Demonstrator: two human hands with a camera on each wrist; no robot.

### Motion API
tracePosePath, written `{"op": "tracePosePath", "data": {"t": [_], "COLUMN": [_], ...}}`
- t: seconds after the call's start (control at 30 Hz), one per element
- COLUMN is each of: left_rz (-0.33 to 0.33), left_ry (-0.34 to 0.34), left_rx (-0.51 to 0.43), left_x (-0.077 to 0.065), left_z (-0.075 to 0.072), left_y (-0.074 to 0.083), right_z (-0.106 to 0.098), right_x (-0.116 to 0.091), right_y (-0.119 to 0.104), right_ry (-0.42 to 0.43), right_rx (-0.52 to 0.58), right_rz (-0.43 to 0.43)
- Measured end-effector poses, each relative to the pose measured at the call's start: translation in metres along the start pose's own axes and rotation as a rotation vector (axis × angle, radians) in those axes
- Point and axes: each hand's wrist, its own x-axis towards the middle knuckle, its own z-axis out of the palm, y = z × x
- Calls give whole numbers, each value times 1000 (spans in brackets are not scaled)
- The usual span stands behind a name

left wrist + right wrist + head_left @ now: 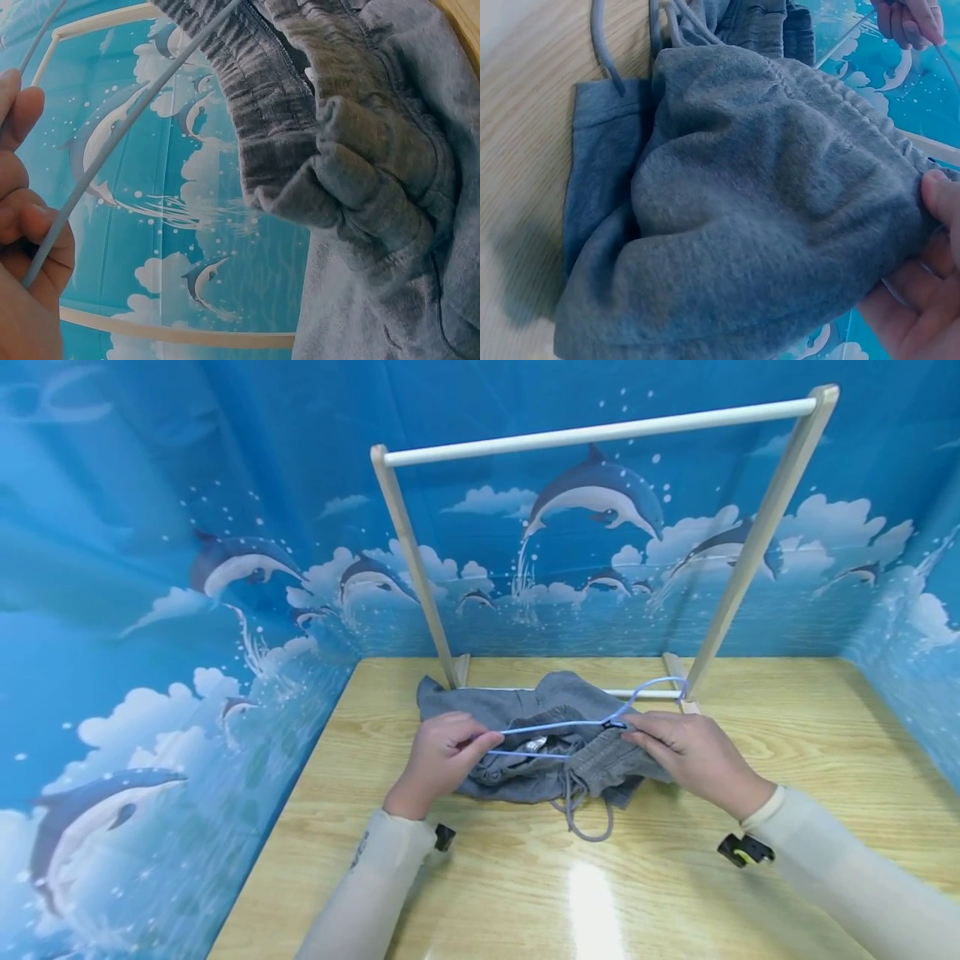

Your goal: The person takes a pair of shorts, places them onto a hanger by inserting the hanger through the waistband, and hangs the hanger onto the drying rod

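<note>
A pair of grey drawstring pants (585,752) lies bunched on the table, its elastic waistband (277,142) gathered in folds. A thin light-blue wire hanger (551,727) crosses over it, with a dark clip (613,724) near the right end. My left hand (448,752) grips the hanger's left end, away from the cloth in the left wrist view. With thumb and fingers, my right hand (686,752) pinches the waistband's right side beside the clip. In the right wrist view the thumb (937,191) presses on the grey cloth. The hanger's hook end (678,685) points right.
A wooden rack (757,543) with a white top bar (600,433) stands behind the pants. Its low white bar (645,693) runs just behind the cloth. Blue dolphin-print sheets (262,485) enclose the wood-grain table (510,877) at the back and sides.
</note>
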Motion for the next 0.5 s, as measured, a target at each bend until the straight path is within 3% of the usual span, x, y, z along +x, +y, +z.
{"op": "tracePosePath", "data": {"t": [0.23,0.37,0.43,0.5], "left_rz": [73,79,54,14], "left_ry": [21,13,50,130], "left_rx": [22,69,51,-24], "left_x": [4,4,2,1], "left_z": [10,15,15,14], "left_y": [0,-1,-1,-2], "right_z": [4,3,1,-2], "right_x": [4,5,7,8], "right_y": [-2,0,2,3], "right_ry": [24,41,57,73], "right_rx": [4,-25,-41,-52], "right_rz": [-27,-33,-37,-27]}}
